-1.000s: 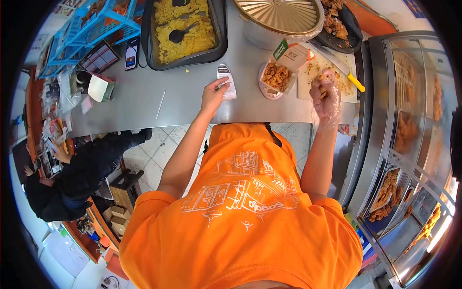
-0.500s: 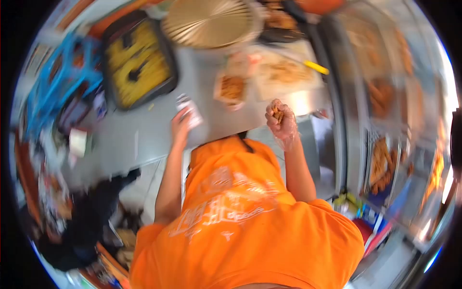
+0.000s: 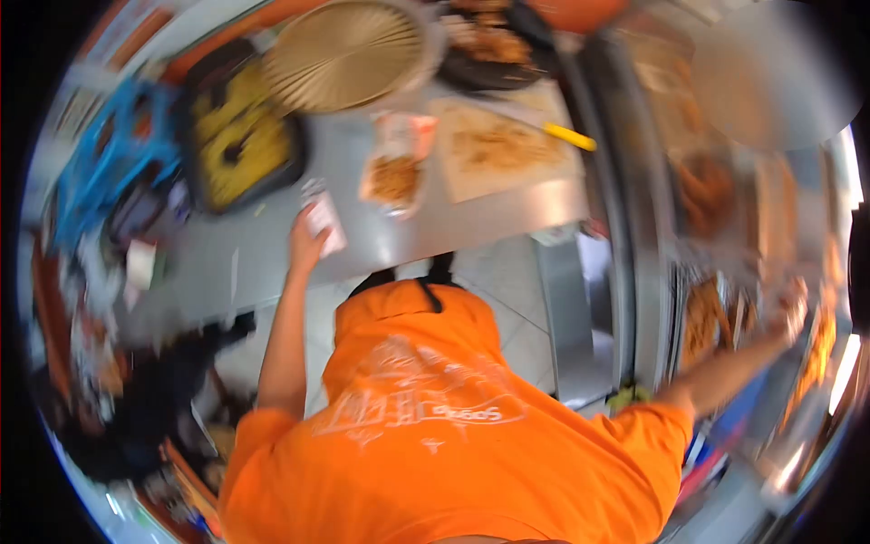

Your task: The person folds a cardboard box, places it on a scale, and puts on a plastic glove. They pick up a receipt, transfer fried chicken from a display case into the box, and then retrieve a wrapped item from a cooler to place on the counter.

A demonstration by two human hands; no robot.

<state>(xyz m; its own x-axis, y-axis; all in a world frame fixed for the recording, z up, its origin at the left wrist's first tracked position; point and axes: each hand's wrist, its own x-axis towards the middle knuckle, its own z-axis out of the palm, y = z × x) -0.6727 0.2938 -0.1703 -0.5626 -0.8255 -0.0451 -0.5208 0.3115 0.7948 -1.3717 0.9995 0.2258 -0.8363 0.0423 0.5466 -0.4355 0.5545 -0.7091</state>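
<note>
My left hand (image 3: 308,238) is closed on a white and pink packet (image 3: 326,227) at the front of the metal table (image 3: 245,263). Far out to the right, my right hand (image 3: 787,313) is stretched past the glass display case; it is blurred, and its fingers cannot be made out. An open container of shredded brown food (image 3: 395,179) stands right of the packet. Beside it lies a cutting board (image 3: 471,186) with brown crumbs and a yellow-handled knife (image 3: 569,137) across its back edge.
A black tray of yellow food (image 3: 237,136) and a round gold platter (image 3: 344,54) stand at the back left. Behind the board is a black dish of meat (image 3: 494,54). A blue plastic rack (image 3: 109,163) is at the left, a display case (image 3: 643,181) at the right.
My right hand has swung from the table's front edge far out to the right, over by the display case. My left hand still holds the packet. The view has shifted.
</note>
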